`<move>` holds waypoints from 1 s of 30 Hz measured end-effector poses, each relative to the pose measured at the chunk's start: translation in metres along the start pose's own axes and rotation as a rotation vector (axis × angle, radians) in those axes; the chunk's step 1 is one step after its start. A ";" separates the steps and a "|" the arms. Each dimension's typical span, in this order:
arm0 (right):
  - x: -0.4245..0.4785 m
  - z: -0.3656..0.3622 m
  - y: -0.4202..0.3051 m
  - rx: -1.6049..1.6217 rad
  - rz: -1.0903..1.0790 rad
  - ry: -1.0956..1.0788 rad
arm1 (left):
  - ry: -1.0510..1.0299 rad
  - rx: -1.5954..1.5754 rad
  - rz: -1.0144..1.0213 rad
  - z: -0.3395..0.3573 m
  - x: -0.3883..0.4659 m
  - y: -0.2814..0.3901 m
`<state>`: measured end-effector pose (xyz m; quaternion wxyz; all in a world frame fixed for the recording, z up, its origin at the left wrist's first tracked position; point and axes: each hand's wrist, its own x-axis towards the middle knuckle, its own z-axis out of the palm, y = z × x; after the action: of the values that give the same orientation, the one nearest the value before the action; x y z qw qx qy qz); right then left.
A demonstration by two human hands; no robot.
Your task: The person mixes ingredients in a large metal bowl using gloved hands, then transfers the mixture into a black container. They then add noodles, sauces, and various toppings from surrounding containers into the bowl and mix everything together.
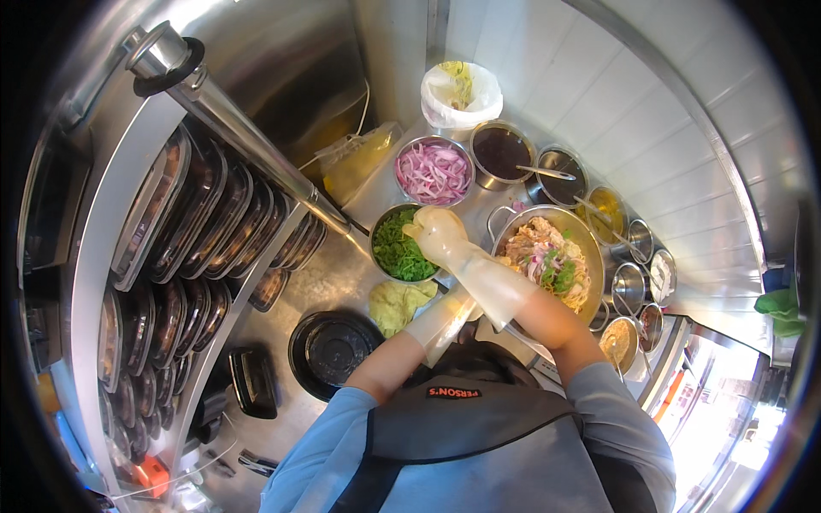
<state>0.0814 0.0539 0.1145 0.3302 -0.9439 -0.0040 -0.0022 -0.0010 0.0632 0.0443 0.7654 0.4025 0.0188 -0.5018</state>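
My right hand point(439, 232), in a translucent glove, reaches across to the left over a metal bowl of chopped green herbs point(394, 247). Its fingers curl at the herbs' edge; whether they grip any is hidden. The right forearm crosses above my left wrist point(449, 314), also gloved. My left hand lies mostly hidden beneath it, near the near-left side of a large two-handled metal pan point(596, 269). Inside the pan are noodles point(580, 288), shredded pale food, sliced red onion and green herbs. A crumpled yellow-green cloth point(397, 304) lies just below the herb bowl.
Sliced red onion fills a bowl point(433, 172) beyond the herbs. Dark sauce pots point(502, 152), an oil container point(601, 215) and smaller tins line the back right. A black round container point(333, 353) stands at left, near racks of lidded trays point(199, 211). A lined bin point(458, 106) stands behind.
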 end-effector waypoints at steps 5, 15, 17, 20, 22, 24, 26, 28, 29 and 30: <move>0.001 -0.008 0.014 0.827 0.465 -0.110 | -0.031 0.005 -0.012 0.005 0.000 0.000; -0.081 -0.113 0.036 1.065 0.506 0.133 | 0.004 -0.046 -0.104 -0.003 0.011 -0.004; -0.124 -0.143 0.068 0.864 0.567 0.127 | -0.032 -0.041 -0.210 0.000 0.015 0.001; -0.178 -0.154 0.148 0.454 0.602 0.136 | -0.051 0.174 -0.145 -0.010 0.046 -0.022; -0.205 -0.162 0.182 0.140 0.579 0.187 | -0.100 0.107 -0.087 0.014 0.050 -0.015; -0.210 -0.178 0.188 0.339 0.891 0.191 | -0.129 0.163 -0.019 0.040 0.044 0.007; -0.198 -0.176 0.199 0.517 1.035 0.242 | 0.026 0.504 0.106 0.020 0.075 -0.010; -0.208 -0.124 0.286 0.694 1.096 0.341 | 0.016 0.807 0.080 0.041 0.102 -0.018; -0.214 -0.106 0.333 0.790 1.136 0.346 | 0.057 1.088 0.065 0.062 0.109 -0.019; -0.209 -0.091 0.346 0.925 1.092 0.261 | 0.149 1.372 0.029 0.067 0.108 -0.020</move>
<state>-0.1248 -0.2746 -0.0310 0.6473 -0.5671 0.5067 0.0521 0.0119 -0.0640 0.0306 0.3410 0.8294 -0.2561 -0.3609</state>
